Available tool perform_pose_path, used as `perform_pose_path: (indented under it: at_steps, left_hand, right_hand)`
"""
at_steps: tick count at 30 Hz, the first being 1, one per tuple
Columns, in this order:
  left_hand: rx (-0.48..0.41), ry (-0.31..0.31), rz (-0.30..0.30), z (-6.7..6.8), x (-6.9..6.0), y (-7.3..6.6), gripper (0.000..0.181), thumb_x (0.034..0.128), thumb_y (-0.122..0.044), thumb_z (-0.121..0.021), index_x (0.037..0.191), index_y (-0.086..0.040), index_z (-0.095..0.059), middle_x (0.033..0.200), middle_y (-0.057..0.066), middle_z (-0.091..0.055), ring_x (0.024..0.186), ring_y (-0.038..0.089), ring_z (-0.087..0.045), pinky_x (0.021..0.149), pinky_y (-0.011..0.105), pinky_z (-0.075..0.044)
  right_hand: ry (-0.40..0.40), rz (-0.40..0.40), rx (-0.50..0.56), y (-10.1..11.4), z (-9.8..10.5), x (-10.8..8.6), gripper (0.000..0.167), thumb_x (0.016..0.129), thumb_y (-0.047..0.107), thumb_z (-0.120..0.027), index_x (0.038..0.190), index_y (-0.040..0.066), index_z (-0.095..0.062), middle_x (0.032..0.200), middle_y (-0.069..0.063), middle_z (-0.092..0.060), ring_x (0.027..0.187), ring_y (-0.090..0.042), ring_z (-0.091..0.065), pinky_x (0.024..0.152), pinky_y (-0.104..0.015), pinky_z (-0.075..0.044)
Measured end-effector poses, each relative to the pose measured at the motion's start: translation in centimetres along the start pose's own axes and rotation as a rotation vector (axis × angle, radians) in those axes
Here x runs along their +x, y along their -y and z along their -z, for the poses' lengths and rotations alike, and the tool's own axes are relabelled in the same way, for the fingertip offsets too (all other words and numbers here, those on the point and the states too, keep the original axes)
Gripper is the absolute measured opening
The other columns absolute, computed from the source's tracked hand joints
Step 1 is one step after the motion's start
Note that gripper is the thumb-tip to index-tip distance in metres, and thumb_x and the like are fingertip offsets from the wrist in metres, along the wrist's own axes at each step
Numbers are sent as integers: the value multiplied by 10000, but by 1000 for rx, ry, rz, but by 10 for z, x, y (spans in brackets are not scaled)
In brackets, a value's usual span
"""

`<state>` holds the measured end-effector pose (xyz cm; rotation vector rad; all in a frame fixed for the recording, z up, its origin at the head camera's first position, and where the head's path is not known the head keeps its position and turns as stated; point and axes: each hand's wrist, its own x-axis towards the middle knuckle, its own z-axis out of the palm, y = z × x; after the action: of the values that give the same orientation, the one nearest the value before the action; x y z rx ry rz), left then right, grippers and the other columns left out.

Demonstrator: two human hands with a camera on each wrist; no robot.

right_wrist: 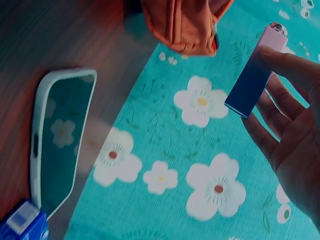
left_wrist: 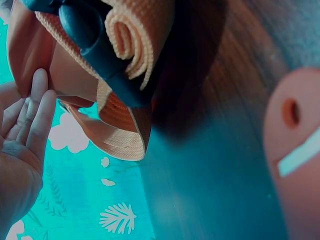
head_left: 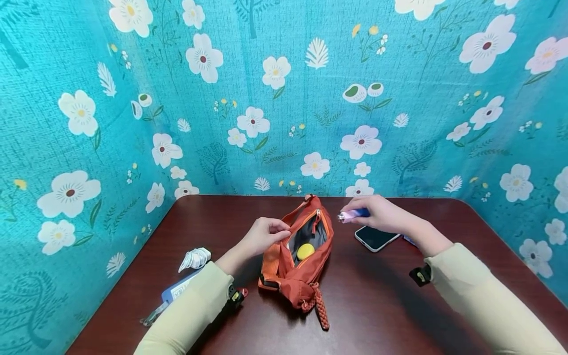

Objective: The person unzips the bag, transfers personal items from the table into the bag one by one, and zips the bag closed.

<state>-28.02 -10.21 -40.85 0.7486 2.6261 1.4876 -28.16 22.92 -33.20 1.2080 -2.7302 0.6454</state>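
An orange-red bag (head_left: 320,256) lies unzipped on the table, its grey lining showing and a round yellow thing (head_left: 305,252) inside. My left hand (head_left: 262,236) pinches the left edge of its opening; in the left wrist view the fingers of that hand (left_wrist: 25,130) lie along the fabric below a black buckle (left_wrist: 85,30). To the right of the bag, my right hand (head_left: 383,213) holds a small pink and blue tube (head_left: 355,214) in the air, its clear end towards the bag. The right wrist view shows the tube (right_wrist: 255,72) between thumb and fingers.
A phone (head_left: 376,238) lies on the table (head_left: 346,315) below my right hand, with a blue packet (right_wrist: 25,222) beside it. Near my left forearm are a white bundle (head_left: 195,259) and a blue card (head_left: 170,293). A flowered turquoise cloth hangs behind the table.
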Motion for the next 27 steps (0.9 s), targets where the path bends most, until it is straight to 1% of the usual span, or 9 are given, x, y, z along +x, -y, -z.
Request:
perform_pose_path:
  at_steps: [4,9,13,16,22,27]
  left_hand:
    - [-9,8,2,-1,-1,0,107,891,-124,-714,969,-57,-745,831,10,-700,706,129,-650,674,279,-556]
    - [-26,18,14,-1,-3,-1,110,890,-120,-715,975,-58,-747,839,14,-701,717,133,-656,682,279,-559]
    - [-25,12,25,-1,-2,-2,107,888,-120,-717,975,-67,-749,838,11,-702,707,137,-650,676,278,-558]
    - [-18,4,22,0,-1,-2,107,889,-120,-716,974,-65,-750,836,10,-701,698,140,-643,670,280,-556]
    - [-15,0,4,1,0,-2,110,891,-111,-713,977,-51,-747,834,18,-701,699,137,-646,666,280,-557]
    - [-14,0,8,2,0,1,119,890,-110,-715,988,-51,-747,842,20,-704,707,136,-653,668,277,-560]
  right_hand:
    - [21,26,-2,7,-6,11,274,863,32,-724,1125,114,-714,986,43,-643,832,-138,-553,711,-338,-497]
    - [36,56,25,16,-15,23,262,866,88,-736,1124,130,-720,1000,51,-635,828,-133,-551,699,-339,-492]
    - [45,96,28,21,-21,32,264,851,94,-753,1112,124,-723,1003,38,-635,850,-148,-574,724,-350,-517]
    - [52,119,16,24,-24,39,270,841,82,-761,1107,121,-724,1018,24,-644,895,-162,-594,777,-375,-531]
    - [89,110,26,29,-33,50,266,857,84,-746,1118,125,-718,1061,19,-645,969,-168,-605,858,-407,-515]
    - [109,114,47,32,-42,54,261,866,91,-737,1125,116,-715,1061,17,-651,973,-167,-600,886,-416,-505]
